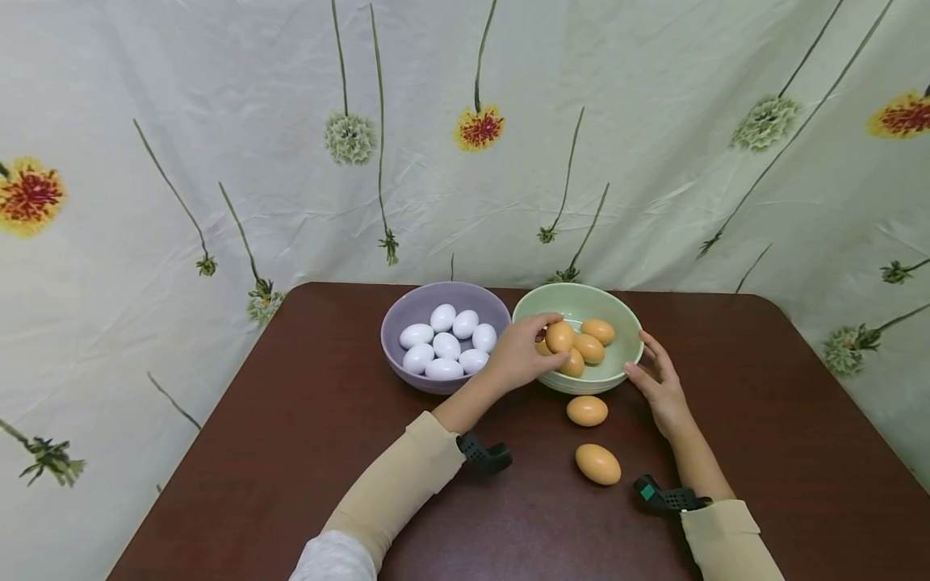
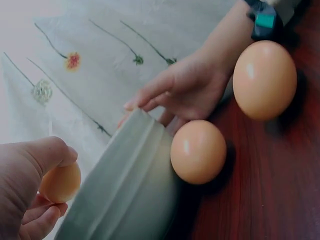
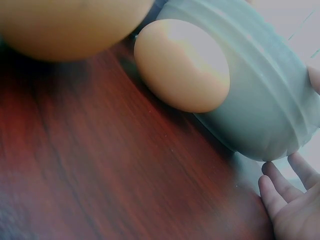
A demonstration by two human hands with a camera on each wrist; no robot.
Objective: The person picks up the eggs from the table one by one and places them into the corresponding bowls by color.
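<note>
My left hand (image 1: 521, 353) pinches a brown egg (image 1: 559, 336) between thumb and fingers over the pale green bowl (image 1: 625, 355). Several more brown eggs (image 1: 598, 331) lie inside that bowl, partly hidden behind the hand. At the bowl's right side, my right hand (image 1: 662, 390) rests its thumb and fairly straight fingertips against the rim and outer wall. In the left wrist view the held egg (image 2: 61, 183) shows beside the bowl wall (image 2: 125, 185). Two brown eggs lie on the table, one (image 1: 587, 411) close in front of the bowl, the other (image 1: 598, 464) nearer me.
Left of the green bowl stands a purple bowl (image 1: 395, 331) holding several white eggs (image 1: 446, 346). My left forearm passes in front of it. Both bowls are near the back edge of the dark red-brown table (image 1: 291, 452). A flower-patterned cloth (image 1: 429, 210) hangs behind.
</note>
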